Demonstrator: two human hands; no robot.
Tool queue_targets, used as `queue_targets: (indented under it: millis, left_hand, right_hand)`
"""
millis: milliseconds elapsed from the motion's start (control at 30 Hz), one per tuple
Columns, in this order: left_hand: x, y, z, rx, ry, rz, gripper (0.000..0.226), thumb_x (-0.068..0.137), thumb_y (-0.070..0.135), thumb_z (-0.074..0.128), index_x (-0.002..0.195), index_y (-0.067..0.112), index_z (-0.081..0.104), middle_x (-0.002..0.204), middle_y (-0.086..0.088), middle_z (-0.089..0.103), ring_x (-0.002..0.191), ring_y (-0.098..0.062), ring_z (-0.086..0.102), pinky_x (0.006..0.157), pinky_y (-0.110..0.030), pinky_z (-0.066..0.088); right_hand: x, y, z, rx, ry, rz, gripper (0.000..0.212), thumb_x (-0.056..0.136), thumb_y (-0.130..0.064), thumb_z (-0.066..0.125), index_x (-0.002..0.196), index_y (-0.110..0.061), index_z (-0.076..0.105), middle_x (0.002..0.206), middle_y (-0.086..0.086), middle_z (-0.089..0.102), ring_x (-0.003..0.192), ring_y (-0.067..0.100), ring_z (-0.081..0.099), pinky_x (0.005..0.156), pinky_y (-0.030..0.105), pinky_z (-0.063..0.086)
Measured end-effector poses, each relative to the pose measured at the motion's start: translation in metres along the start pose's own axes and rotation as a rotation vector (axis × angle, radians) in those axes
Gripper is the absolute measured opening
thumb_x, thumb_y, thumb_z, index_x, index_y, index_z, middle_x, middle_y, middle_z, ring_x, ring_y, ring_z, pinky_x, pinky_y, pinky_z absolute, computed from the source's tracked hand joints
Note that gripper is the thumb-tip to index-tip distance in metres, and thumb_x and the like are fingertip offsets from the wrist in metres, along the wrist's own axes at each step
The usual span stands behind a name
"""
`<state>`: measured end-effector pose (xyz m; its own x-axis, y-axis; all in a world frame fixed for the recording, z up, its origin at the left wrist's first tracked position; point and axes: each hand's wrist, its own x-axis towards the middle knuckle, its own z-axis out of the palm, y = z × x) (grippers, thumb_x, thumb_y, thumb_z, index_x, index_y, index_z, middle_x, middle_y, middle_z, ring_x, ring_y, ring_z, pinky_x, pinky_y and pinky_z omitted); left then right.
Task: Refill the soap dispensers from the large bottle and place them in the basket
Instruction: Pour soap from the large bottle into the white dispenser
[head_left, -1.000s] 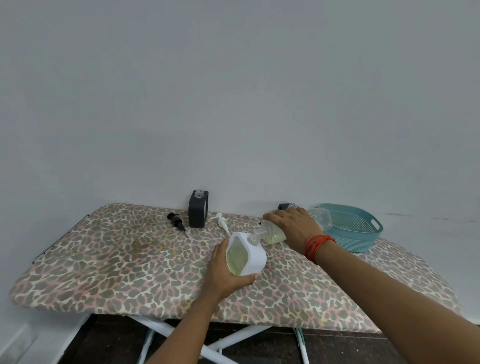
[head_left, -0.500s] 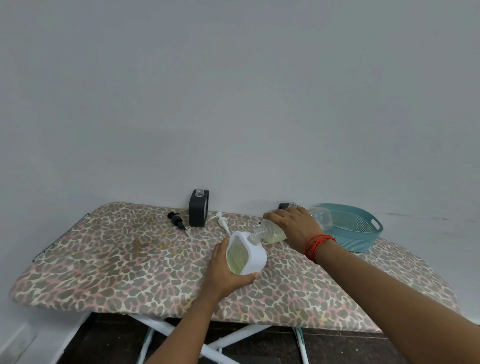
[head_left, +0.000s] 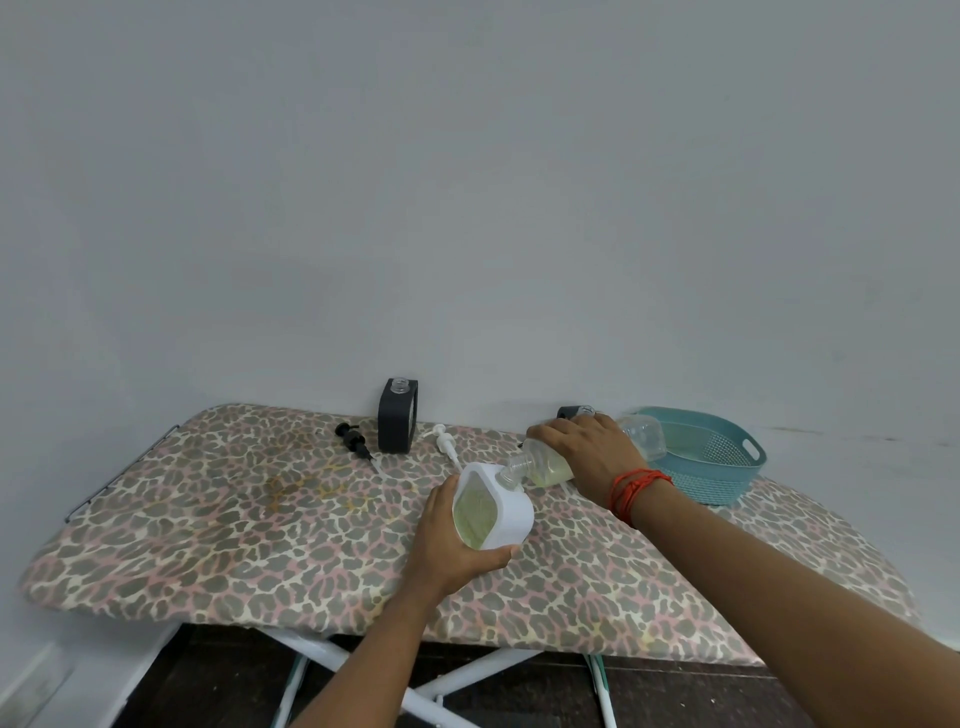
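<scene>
Fingers (head_left: 445, 491) of the left hand (head_left: 447, 540) curl round the white dispenser (head_left: 511, 512). Right hand (head_left: 587, 457) grips the tipped large bottle (head_left: 543, 463); its mouth seems to touch the dispenser's top.

It looks like a room in a home — a laundry or utility corner. The work surface is an ironing board (head_left: 208, 519) with a leopard-print cover, standing on white folding legs (head_left: 317, 652) over a dark floor (head_left: 218, 686). It is pushed against a bare grey wall (head_left: 467, 208). Household plastic sits at the far side — a teal basket (head_left: 719, 480) on the right, a black dispenser (head_left: 397, 426) near the middle.
</scene>
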<state>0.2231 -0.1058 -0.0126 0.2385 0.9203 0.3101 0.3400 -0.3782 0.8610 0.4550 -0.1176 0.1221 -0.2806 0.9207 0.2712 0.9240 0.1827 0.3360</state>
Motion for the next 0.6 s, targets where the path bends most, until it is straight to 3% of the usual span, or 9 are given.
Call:
queue_targets:
  millis: [600]
  left_hand:
    - [0.0003,0.0001,0.0002,0.005,-0.001,-0.013,0.120,0.048,0.068,0.092,0.149,0.024,0.043,0.133,0.010,0.051,0.123,-0.012,0.052,0.103,-0.044,0.050]
  right_hand:
    - [0.0011,0.0000,0.0011,-0.019,-0.011,0.004,0.070,0.082,-0.004,0.065,0.137,-0.039,0.040,0.131,-0.010,0.060,0.107,0.022,0.060,0.098,0.039,0.042]
